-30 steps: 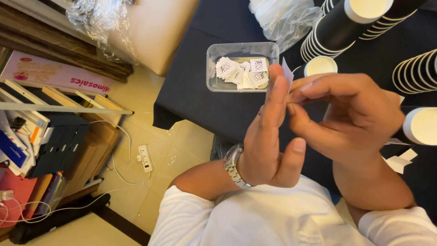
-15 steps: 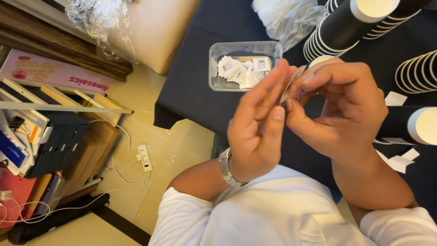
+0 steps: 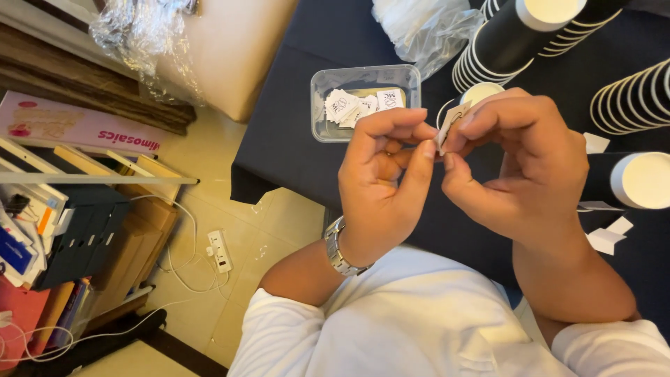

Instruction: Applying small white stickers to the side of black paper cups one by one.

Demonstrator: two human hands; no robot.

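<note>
- Above the dark tabletop, seen from the head camera, both hands meet in front of the person's chest over the near edge.
- Left hand, with a metal watch on the wrist, has its fingers curled in; thumb and forefinger tips are closed on the lower corner of a small white sticker.
- Right hand is likewise curled, its thumb and forefinger pinching the same sticker from the other side, so the slip stands up between the two hands.
- It looks as if the sticker is being parted from its backing, though the piece is too small to tell whether anything has come loose yet.
- Beyond the hands a clear plastic tub sits on the tabletop holding a heap of similar white printed stickers, so many remain to be handled.
- A single cup with a pale inside shows just behind the sticker, partly hidden by the right hand.
- Stacks of black paper cups lie on their sides at the far right, and another cup lies just beside the right hand; I see no sticker on any of them from here.
- White paper scraps, perhaps peeled backings, lie on the tabletop near the right wrist, suggesting some work is done.
</note>
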